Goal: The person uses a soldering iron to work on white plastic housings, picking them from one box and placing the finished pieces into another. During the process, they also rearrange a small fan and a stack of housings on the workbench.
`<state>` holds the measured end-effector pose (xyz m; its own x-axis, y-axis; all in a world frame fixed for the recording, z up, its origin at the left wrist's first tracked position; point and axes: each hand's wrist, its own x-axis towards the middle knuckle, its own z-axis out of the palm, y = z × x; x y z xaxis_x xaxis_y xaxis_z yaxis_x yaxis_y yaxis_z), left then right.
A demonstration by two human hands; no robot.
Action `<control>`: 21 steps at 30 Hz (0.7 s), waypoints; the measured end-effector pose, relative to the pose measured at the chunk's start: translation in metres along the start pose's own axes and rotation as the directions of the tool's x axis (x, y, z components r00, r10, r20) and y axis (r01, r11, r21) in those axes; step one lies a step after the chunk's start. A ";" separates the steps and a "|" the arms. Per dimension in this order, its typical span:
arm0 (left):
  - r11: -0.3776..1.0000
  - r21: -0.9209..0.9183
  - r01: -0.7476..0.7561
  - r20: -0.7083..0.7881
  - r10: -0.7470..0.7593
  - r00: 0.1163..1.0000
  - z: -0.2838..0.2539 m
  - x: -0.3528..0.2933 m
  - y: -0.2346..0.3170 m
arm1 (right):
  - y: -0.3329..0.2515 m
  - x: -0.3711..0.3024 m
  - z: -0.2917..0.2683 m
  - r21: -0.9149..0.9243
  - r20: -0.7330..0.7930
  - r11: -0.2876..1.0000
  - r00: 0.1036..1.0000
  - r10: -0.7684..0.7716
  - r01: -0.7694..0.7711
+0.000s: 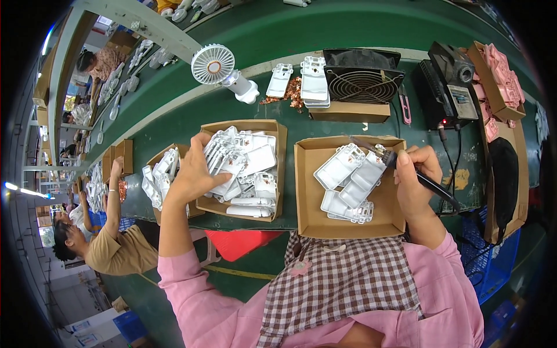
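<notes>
The left hand [194, 168] lay spread over the heap of white plastic housings [243, 168] in the middle cardboard box [279, 168], fingers curled onto one of the topmost pieces; whether it had closed on that piece could not be told. The right hand [415, 177] was pressed together around the black handle of a soldering iron [400, 165], its tip resting over the near edge of the right cardboard box [310, 191], where a few white shells [351, 182] lay flat in a loose layer. The iron's cable ran off to the black soldering station [444, 87] at the back right of the green worktop [348, 35].

Judging by the boxes, the work looked only partly done: the middle box was piled high, while the right box held just a handful with much bare cardboard showing. A third, smaller box [152, 159] at the left, just beside the middle one, was also full of white parts.

Further out, a small white handheld fan [217, 66] stood behind the middle box, with two more white shells [313, 81] and a scatter of copper-coloured bits [290, 93] beside a black extraction fan [362, 78]. Trays of pink parts [502, 75] sat at the far right. At the left, another person [113, 246] reached up to the same worktop.
</notes>
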<state>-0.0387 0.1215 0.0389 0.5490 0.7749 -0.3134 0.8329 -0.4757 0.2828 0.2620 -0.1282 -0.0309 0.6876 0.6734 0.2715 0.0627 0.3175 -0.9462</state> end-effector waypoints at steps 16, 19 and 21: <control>-0.598 -0.742 -0.304 -0.416 0.055 0.907 0.032 -0.061 -0.012 | 0.002 -0.001 -0.003 0.032 -0.039 0.999 0.999 0.003 -0.002; -0.740 -0.640 -0.209 -0.492 0.186 0.850 0.052 -0.058 0.039 | 0.002 -0.001 0.000 0.087 -0.027 0.996 1.000 -0.005 0.007; -0.749 -0.643 -0.160 -0.420 0.170 0.892 0.061 -0.055 0.070 | -0.001 -0.001 -0.001 0.121 -0.034 0.993 0.999 -0.010 0.014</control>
<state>-0.0062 0.0205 0.0203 0.6016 0.7847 0.1493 -0.7568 0.5003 0.4206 0.2626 -0.1300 -0.0301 0.7112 0.6470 0.2748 -0.0155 0.4052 -0.9141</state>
